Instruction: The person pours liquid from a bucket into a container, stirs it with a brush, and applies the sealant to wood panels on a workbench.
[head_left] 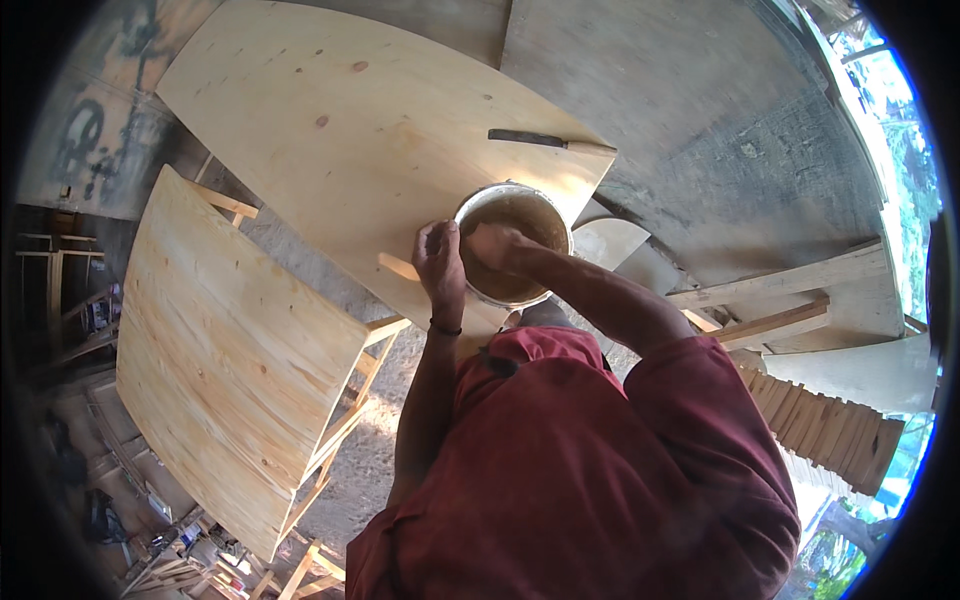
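Observation:
A round, pale-rimmed bucket [563, 229] with a brownish, smeared inside stands at the near right end of a large plywood sheet [290, 170]. Down inside it is my right hand [493, 246], closed, its fingertips hidden, so what they grip does not show. My left hand [438, 255] is at the left side of the rim, fingers curled in; whether it pinches the rim or a small thing is unclear. A light wooden strip [398, 266] pokes out beside that wrist. Beyond the bucket lies a dark-bladed tool [525, 137] with a light wooden handle.
Another plywood sheet [230, 370] rests on a wooden frame [345, 430] at the left. Large grey boards [700, 120] lie at the far right. Nearer on the right are timber beams [790, 278] and a row of stacked wood strips [825, 425]. Scrap wood clutters the lower left.

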